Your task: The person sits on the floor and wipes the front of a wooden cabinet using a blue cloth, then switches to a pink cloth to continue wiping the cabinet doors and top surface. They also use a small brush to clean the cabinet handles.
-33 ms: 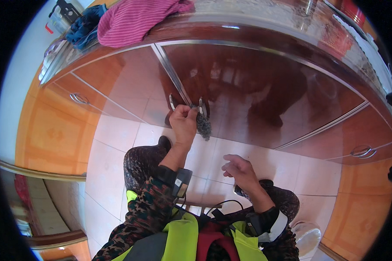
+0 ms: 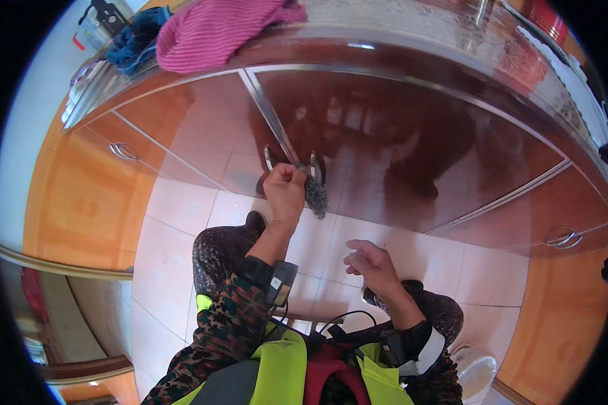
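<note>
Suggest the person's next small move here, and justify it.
Probably the left hand should rub the fuzzy grey scourer up the central pair's right door handle: it pinches the scourer at that handle's lower end. The right hand looks empty.

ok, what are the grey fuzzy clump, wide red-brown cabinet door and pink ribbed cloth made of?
Grey fuzzy clump at the left hand: steel wool or coarse synthetic fibre, can't tell which; dull, tangled surface.
Wide red-brown cabinet door: probably lacquered or laminated board, high gloss, given the clear reflections.
Pink ribbed cloth: likely knitted fabric, matt; ribbed texture, soft drape.
</note>
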Available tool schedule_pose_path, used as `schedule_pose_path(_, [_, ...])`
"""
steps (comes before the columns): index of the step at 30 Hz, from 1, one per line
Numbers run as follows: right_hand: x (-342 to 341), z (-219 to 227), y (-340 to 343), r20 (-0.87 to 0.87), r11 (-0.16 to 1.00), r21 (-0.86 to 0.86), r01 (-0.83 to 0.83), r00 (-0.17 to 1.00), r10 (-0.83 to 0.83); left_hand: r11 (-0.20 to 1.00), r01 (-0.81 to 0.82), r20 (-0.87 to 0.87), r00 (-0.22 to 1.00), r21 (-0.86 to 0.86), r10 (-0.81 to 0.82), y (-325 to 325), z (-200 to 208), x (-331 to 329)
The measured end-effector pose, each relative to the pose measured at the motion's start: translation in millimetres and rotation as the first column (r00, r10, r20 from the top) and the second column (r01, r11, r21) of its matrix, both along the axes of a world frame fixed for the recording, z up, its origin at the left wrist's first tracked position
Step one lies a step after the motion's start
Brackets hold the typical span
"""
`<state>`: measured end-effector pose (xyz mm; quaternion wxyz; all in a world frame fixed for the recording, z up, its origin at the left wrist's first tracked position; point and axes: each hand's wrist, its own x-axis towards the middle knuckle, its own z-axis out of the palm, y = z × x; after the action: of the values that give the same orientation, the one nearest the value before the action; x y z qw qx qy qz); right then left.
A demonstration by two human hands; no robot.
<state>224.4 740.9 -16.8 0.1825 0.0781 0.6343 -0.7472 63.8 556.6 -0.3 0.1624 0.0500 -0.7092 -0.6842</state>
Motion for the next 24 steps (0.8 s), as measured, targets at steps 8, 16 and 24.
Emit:
schedule_pose_path(8, [-5.9,-6.3,-5.1,-0.025,0.999,-0.037,0.022,0.999,-0.023,0.995,-0.023,-0.064,0.998,-0.1,0.017,0.7,9.0,-9.6])
schedule_pose_path(16, [-5.8,-7.3,2.0,-0.075,0.998,0.06,0.012,0.997,-0.008,0.959,-0.049,0.051,0.996,-0.28,0.066,-2.7,-8.5,-9.3])
schedule_pose_path(24, [-3.5,-16.4,3.3,-0.081,0.992,0.114,0.059,0.995,-0.05,0.91,-0.194,-0.21,0.97,-0.368,0.121,-2.2,2.9,-13.1])
